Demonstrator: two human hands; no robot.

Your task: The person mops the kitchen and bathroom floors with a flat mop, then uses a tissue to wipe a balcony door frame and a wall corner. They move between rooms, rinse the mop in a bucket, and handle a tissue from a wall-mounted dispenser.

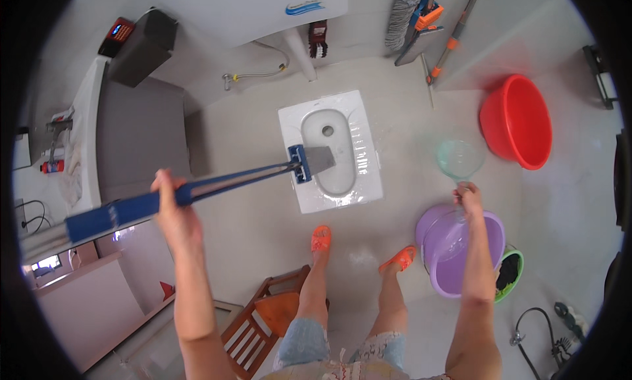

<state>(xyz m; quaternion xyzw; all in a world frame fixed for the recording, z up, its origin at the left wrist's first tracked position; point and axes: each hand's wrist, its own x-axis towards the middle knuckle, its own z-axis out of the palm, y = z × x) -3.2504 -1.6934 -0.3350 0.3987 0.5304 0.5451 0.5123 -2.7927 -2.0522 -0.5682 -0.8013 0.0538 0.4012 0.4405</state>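
Note:
My left hand (176, 212) is closed round the blue grip of a long-handled mop (131, 209). Its blue head, with a grey flat part, reaches over the near left side of the white squat toilet (368, 176) in the floor. In my right hand (469, 199) is the handle of a translucent green water dipper (459, 159), held out over the floor at the right. Just under that hand stands a purple bucket (442, 274) with some water in it. Whether the mop head touches the basin, I cannot tell.
A red basin (517, 123) leans at the right wall. Behind the purple bucket is a green-rimmed bin (517, 278). Mops and poles (421, 31) lean at the back. A wooden chair (253, 321) stands by my left leg, a grey cabinet (145, 143) at the left.

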